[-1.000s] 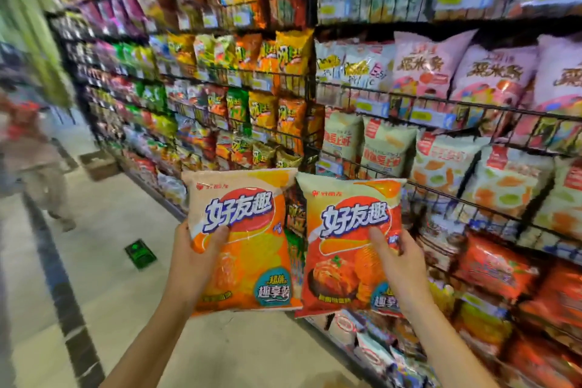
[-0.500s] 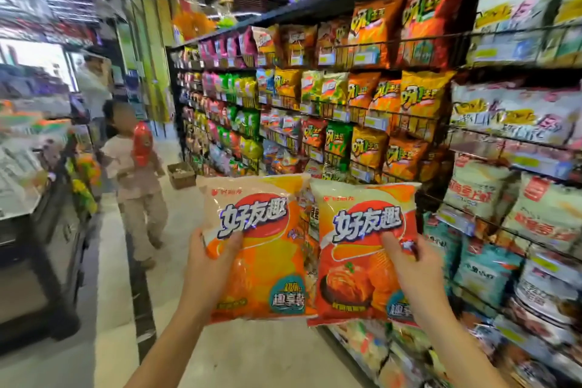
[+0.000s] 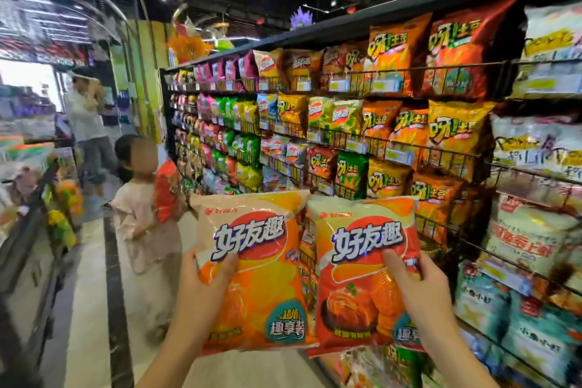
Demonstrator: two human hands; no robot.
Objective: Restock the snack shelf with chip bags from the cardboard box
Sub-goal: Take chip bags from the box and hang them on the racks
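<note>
Two chip bags are held upright side by side at about 6 o'clock in the view, their inner edges touching. The yellow-orange bag (image 3: pixel 255 268) is gripped at its 8 o'clock edge by the left hand (image 3: pixel 201 290), whose thumb is pressed flat on the front while the fingers curl out of sight behind. The red-orange bag (image 3: pixel 362 274) is gripped at its 4 o'clock edge by the right hand (image 3: pixel 415 290), again thumb on the front and fingers hidden behind. Both bags are in the air, in front of the snack shelf (image 3: pixel 409 6) and not touching it. The shelf fills the view from 12 to 4 o'clock, its wire racks packed with orange, red, green and white bags. At 9 o'clock from the bags a child (image 3: pixel 141 214) stands in the aisle with a red bag (image 3: pixel 165 192) held against the body. An adult (image 3: pixel 88 123) stands further back at 10 o'clock. A dark strip (image 3: pixel 113 293) runs along the pale floor (image 3: pixel 88 309) at 8 o'clock.
</note>
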